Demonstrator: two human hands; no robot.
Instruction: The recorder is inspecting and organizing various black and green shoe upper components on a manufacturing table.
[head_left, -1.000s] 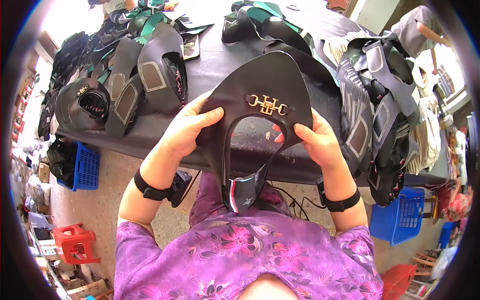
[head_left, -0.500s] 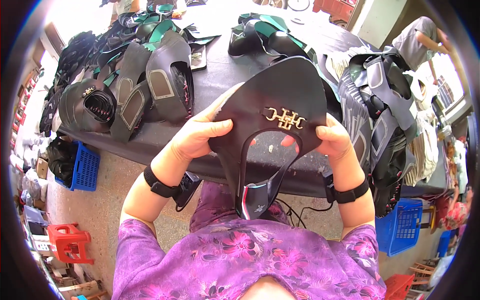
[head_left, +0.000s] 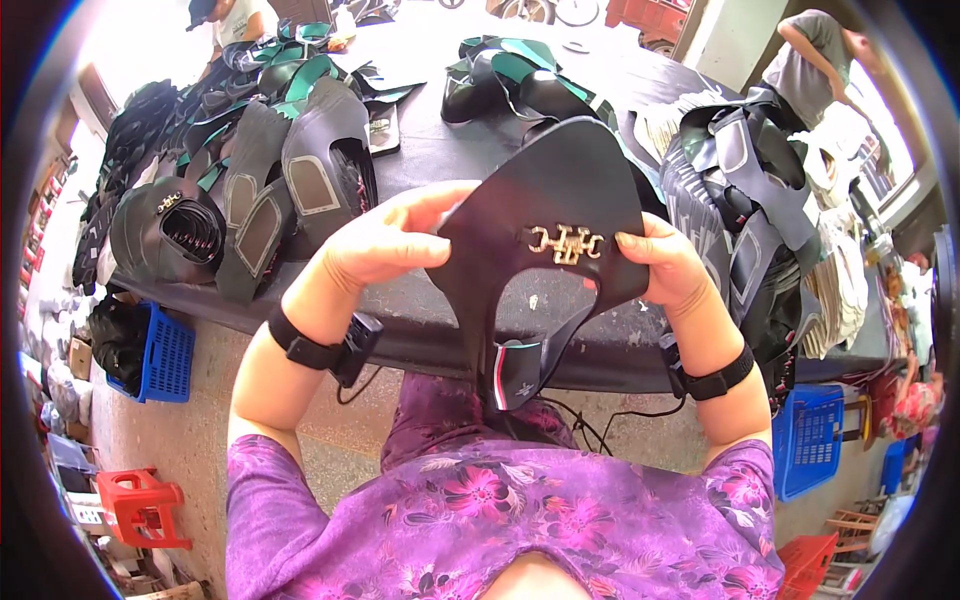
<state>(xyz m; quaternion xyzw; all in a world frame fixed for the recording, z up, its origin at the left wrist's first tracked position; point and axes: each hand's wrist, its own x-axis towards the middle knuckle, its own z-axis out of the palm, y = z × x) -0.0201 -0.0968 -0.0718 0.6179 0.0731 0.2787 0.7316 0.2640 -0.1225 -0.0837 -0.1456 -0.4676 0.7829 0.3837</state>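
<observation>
Between my two hands hangs a black shoe upper (head_left: 555,180), its broad toe part turned up and away from me. A gold-coloured metal ornament (head_left: 566,245) sits across it, above the foot opening. The heel end dangles below, with a striped edge and a small mark on the lining. My left hand (head_left: 395,240) grips the upper's left edge, thumb on top and fingers underneath. On the opposite edge, my right hand (head_left: 668,262) pinches it with the thumb near the ornament; its other fingers are mostly behind the leather.
Stacked black uppers (head_left: 325,165) cover the dark table's (head_left: 430,155) left side; more pieces (head_left: 520,80) lie at the back. At right are grey-black pieces (head_left: 755,160) and pale layers (head_left: 845,285). Blue crates (head_left: 168,355) flank the table. Two people stand beyond it. A red stool (head_left: 145,505) is at left.
Both hands still hold the upper, which has tilted slightly, with its heel end higher in the picture. My right thumb has shifted closer to the ornament. The view has moved a little.
</observation>
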